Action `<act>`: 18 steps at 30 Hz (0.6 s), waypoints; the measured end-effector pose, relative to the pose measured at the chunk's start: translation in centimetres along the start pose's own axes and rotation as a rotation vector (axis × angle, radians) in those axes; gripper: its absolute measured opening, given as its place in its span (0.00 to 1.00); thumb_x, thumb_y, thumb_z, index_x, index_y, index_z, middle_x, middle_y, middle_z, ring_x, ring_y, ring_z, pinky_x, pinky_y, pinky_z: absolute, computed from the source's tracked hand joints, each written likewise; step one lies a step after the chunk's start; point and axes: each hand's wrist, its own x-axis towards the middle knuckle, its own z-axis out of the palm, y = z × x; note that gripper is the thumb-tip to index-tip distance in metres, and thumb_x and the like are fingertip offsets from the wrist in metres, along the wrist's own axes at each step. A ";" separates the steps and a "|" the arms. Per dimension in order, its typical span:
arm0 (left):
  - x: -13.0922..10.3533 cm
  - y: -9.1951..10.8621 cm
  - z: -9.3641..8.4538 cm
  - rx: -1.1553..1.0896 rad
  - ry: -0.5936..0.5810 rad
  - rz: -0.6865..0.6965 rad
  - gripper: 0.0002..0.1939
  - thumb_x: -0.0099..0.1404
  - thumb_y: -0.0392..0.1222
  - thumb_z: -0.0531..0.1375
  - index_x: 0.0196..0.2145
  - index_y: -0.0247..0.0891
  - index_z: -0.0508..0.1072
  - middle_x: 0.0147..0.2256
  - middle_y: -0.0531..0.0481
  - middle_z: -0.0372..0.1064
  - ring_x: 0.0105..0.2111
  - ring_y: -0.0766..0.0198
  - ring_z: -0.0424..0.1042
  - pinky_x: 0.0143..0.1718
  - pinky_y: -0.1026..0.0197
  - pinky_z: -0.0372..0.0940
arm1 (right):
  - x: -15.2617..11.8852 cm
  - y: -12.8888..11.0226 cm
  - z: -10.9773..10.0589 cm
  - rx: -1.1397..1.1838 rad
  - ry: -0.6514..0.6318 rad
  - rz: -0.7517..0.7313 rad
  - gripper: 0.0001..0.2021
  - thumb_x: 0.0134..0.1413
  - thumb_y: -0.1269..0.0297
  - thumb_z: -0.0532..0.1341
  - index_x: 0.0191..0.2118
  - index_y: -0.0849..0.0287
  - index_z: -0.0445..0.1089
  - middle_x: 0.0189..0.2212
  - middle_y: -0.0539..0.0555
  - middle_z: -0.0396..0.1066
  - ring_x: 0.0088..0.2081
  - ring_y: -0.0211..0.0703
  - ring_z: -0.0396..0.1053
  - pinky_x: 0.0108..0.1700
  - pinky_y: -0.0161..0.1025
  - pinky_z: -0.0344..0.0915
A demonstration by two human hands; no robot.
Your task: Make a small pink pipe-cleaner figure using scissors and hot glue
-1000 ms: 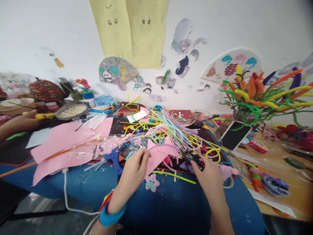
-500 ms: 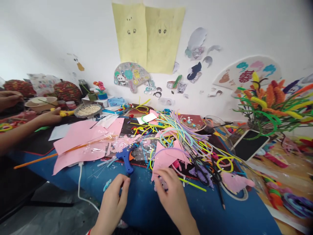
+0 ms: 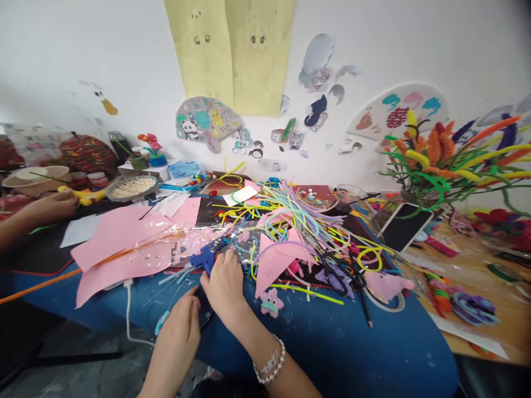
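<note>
My right hand point(image 3: 226, 282) is closed over the handle of a blue hot glue gun point(image 3: 204, 257); the hand hides the handle. Lower left of it, my left hand point(image 3: 180, 326) has its fingers pressed together, and whatever they may hold is hidden. Beside the left hand lies a small light-blue piece point(image 3: 161, 322), with a thin strand running up from it. A pink star with eyes and a green band point(image 3: 270, 303) rests on the blue tabletop point(image 3: 332, 342), right of my right hand. Pink sheets point(image 3: 124, 237) spread left of the gun.
Pastel pipe cleaners point(image 3: 290, 215) are heaped mid-table. Black scissors point(image 3: 335, 273), a pencil point(image 3: 367, 309) and a pink plush-like shape point(image 3: 385, 284) lie right. A phone point(image 3: 404, 225) leans before pipe-cleaner flowers point(image 3: 440, 155). Another person's hand point(image 3: 56, 204) holds something yellow at left. A white cable point(image 3: 128, 309) hangs down.
My right hand has left the pink star and moved left onto the glue gun. My left hand has shifted slightly left and down. The view has turned a little to the right.
</note>
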 end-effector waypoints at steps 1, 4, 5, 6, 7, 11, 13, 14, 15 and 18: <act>0.0 0.1 0.1 -0.015 -0.009 0.003 0.15 0.69 0.43 0.46 0.46 0.40 0.67 0.49 0.41 0.73 0.47 0.53 0.74 0.49 0.48 0.68 | -0.6 0.3 -0.1 0.056 0.036 -0.031 0.19 0.55 0.61 0.60 0.49 0.69 0.64 0.46 0.66 0.65 0.48 0.57 0.66 0.49 0.50 0.66; -0.1 0.9 0.3 -0.085 -0.046 0.042 0.14 0.68 0.41 0.45 0.44 0.40 0.68 0.45 0.43 0.75 0.45 0.54 0.75 0.45 0.51 0.70 | -2.3 1.1 0.2 0.294 0.160 -0.110 0.21 0.57 0.63 0.57 0.54 0.67 0.58 0.50 0.64 0.64 0.54 0.52 0.64 0.54 0.46 0.64; 0.0 1.2 0.3 -0.107 -0.057 0.057 0.14 0.68 0.41 0.45 0.44 0.40 0.68 0.43 0.44 0.75 0.44 0.54 0.75 0.45 0.51 0.70 | -2.6 1.2 0.4 0.360 0.181 -0.125 0.22 0.56 0.64 0.56 0.55 0.67 0.56 0.51 0.65 0.64 0.55 0.52 0.63 0.56 0.46 0.63; 0.1 1.4 0.3 -0.123 -0.066 0.068 0.14 0.68 0.40 0.45 0.45 0.40 0.67 0.43 0.44 0.75 0.44 0.54 0.75 0.44 0.52 0.70 | -2.8 1.4 0.6 0.401 0.181 -0.130 0.23 0.56 0.65 0.56 0.56 0.68 0.55 0.52 0.66 0.64 0.56 0.52 0.63 0.57 0.46 0.62; 0.2 1.6 0.2 -0.132 -0.062 0.074 0.14 0.69 0.40 0.45 0.44 0.40 0.67 0.42 0.44 0.75 0.43 0.55 0.75 0.44 0.52 0.70 | -2.9 1.5 0.8 0.426 0.167 -0.128 0.23 0.56 0.65 0.55 0.56 0.69 0.54 0.52 0.67 0.64 0.56 0.53 0.63 0.56 0.47 0.62; 1.8 1.6 -0.5 -0.112 0.113 0.057 0.11 0.70 0.42 0.45 0.36 0.41 0.65 0.42 0.43 0.72 0.44 0.54 0.72 0.45 0.52 0.67 | -2.1 1.6 0.9 0.468 0.081 -0.071 0.21 0.58 0.63 0.52 0.54 0.68 0.55 0.47 0.68 0.70 0.49 0.59 0.71 0.49 0.51 0.67; 3.1 1.2 -1.0 -0.077 0.265 0.086 0.11 0.70 0.42 0.44 0.33 0.40 0.63 0.45 0.39 0.70 0.50 0.52 0.69 0.50 0.48 0.64 | -1.8 1.7 0.9 0.483 0.071 -0.054 0.19 0.59 0.62 0.52 0.53 0.68 0.56 0.43 0.67 0.72 0.45 0.62 0.73 0.45 0.52 0.68; 3.8 1.0 -1.2 -0.060 0.300 0.100 0.10 0.70 0.41 0.45 0.33 0.40 0.63 0.49 0.38 0.69 0.53 0.51 0.66 0.53 0.47 0.61 | -1.7 1.7 0.9 0.491 0.071 -0.052 0.19 0.58 0.61 0.52 0.52 0.67 0.57 0.41 0.67 0.73 0.43 0.62 0.74 0.43 0.53 0.69; 4.4 0.7 -1.3 -0.058 0.324 0.117 0.10 0.70 0.41 0.44 0.34 0.40 0.62 0.53 0.37 0.66 0.56 0.51 0.64 0.55 0.47 0.60 | -1.6 1.7 1.0 0.500 0.072 -0.051 0.19 0.58 0.61 0.53 0.51 0.67 0.57 0.39 0.66 0.74 0.41 0.63 0.74 0.41 0.53 0.69; 6.1 -0.2 -1.2 0.023 0.307 0.168 0.10 0.70 0.41 0.45 0.33 0.40 0.62 0.59 0.38 0.61 0.58 0.48 0.61 0.56 0.44 0.58 | -1.7 1.8 1.3 0.541 0.081 -0.056 0.19 0.57 0.60 0.53 0.50 0.67 0.59 0.36 0.65 0.74 0.38 0.62 0.75 0.39 0.52 0.69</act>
